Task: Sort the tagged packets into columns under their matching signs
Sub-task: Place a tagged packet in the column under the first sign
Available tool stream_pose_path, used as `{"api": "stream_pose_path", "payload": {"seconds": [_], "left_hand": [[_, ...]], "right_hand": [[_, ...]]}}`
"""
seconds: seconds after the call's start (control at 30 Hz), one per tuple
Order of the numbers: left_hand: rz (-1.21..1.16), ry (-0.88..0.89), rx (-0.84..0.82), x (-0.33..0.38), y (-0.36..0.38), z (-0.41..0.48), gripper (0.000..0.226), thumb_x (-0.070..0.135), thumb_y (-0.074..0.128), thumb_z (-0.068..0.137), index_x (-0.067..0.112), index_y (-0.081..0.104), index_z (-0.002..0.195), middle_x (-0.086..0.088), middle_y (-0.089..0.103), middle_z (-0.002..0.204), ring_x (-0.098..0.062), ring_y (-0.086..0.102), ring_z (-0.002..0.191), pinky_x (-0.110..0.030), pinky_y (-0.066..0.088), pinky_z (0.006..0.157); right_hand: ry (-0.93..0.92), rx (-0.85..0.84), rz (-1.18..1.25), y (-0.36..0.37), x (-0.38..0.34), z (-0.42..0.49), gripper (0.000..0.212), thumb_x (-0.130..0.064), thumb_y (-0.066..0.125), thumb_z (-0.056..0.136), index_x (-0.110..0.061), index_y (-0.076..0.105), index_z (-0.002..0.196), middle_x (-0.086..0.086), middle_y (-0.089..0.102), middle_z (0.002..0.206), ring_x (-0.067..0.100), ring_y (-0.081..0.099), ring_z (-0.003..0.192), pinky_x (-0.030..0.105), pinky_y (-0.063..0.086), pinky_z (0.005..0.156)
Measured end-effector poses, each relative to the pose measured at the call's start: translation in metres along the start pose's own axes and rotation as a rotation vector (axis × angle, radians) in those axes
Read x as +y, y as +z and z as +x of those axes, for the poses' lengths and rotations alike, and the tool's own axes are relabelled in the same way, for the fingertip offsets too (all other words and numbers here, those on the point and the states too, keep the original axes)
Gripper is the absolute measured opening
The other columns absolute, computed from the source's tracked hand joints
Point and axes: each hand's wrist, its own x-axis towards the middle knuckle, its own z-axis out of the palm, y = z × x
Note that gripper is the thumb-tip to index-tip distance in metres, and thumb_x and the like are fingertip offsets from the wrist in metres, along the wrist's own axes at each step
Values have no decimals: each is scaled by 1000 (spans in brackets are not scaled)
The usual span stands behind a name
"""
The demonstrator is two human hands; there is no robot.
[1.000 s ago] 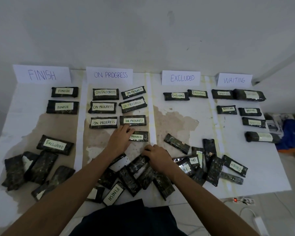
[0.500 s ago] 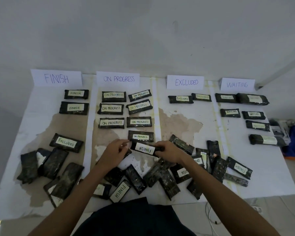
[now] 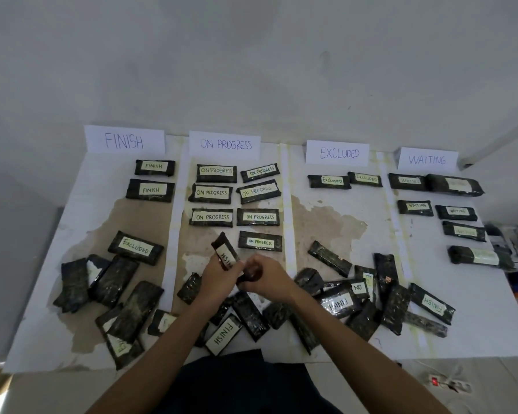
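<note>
Left hand (image 3: 217, 277) grips the near end of a FINISH packet (image 3: 225, 253), just left of the lowest ON PROGRESS packet (image 3: 260, 242). Its long axis points away, far end tipped left. Right hand (image 3: 268, 280), nearer than that landmark, is curled round a dark packet (image 3: 249, 274). Forearms converge.

The FINISH packet (image 3: 224, 251), half a second ago held level between both hands, now stands nearly upright in the left hand (image 3: 217, 280), with the right hand (image 3: 268, 279) close beside its lower end.
</note>
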Motion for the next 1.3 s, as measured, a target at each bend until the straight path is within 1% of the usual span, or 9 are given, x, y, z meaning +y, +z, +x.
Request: {"api": "stream_pose_path", "payload": {"seconds": [0.13, 0.2, 0.37, 0.53, 0.67, 0.97, 1.1, 1.17, 1.3], "left_hand": [[104, 93, 105, 9, -23, 2, 23, 21, 64, 82, 17, 58, 103, -5, 65, 93, -18, 60, 83, -22, 46, 63], [220, 183, 120, 11, -47, 10, 18, 23, 67, 79, 18, 61, 95, -8, 65, 87, -21, 61, 78, -25, 48, 60], [544, 284, 187, 6, -123, 40, 53, 6, 74, 71, 7, 57, 121, -14, 58, 107, -28, 56, 99, -37, 47, 85], [833, 409, 195, 5, -187, 85, 49, -6, 66, 70, 4, 60, 117, -17, 59, 105, -35, 55, 97, -44, 49, 83], [903, 497, 121, 20, -202, 122, 45, -6, 59, 79, 3, 56, 123, -17, 53, 114, -33, 50, 106, -39, 44, 91], [942, 541, -88, 17, -197, 170, 43, -6, 63, 74, 2, 61, 116, -19, 56, 108, -33, 54, 98, -41, 46, 88], [882, 572, 7, 5, -204, 167, 47, -6, 69, 69, 2, 62, 114, -19, 60, 114, -35, 55, 105, -47, 47, 91], [852, 525, 112, 0, -210, 161, 43, 3, 69, 73, 6, 62, 115, -16, 59, 116, -34, 54, 104, -48, 49, 88], [824, 403, 269, -23, -228, 143, 33, 10, 59, 81, 9, 60, 115, -18, 59, 110, -36, 53, 96, -46, 49, 82]], "right_hand": [[-97, -18, -71, 23, -22, 13, 36, -20, 81, 69, -20, 56, 96, 1, 64, 94, 16, 61, 84, 30, 53, 74], [-110, -57, -70, 30, -32, 19, 44, -24, 80, 71, -17, 57, 108, 4, 66, 104, 18, 62, 91, 31, 53, 80], [-83, -136, -166, 36, -47, 41, 43, -25, 71, 80, -17, 55, 119, -1, 55, 105, 14, 57, 86, 24, 45, 71], [-71, -152, -224, 44, -57, 62, 33, -22, 64, 85, -17, 56, 117, 1, 57, 112, 15, 57, 84, 25, 43, 71], [-73, -177, -253, 50, -57, 76, 31, -21, 63, 86, -16, 57, 117, 3, 59, 115, 12, 55, 84, 23, 42, 73], [-139, -187, -337, 59, -69, 124, 29, -15, 61, 87, -11, 57, 115, 7, 58, 118, 14, 55, 91, 26, 43, 76], [-340, -122, -393, 87, -91, 146, 40, -18, 63, 83, -9, 54, 122, 15, 58, 118, 23, 51, 108, 33, 44, 91], [-503, -66, -400, 110, -99, 156, 47, -24, 63, 80, -11, 50, 123, 20, 59, 114, 23, 50, 104, 35, 46, 84], [-483, -82, -632, 156, -107, 167, 62, -29, 78, 69, -6, 53, 121, 21, 59, 112, 36, 55, 98, 43, 48, 76]]}}
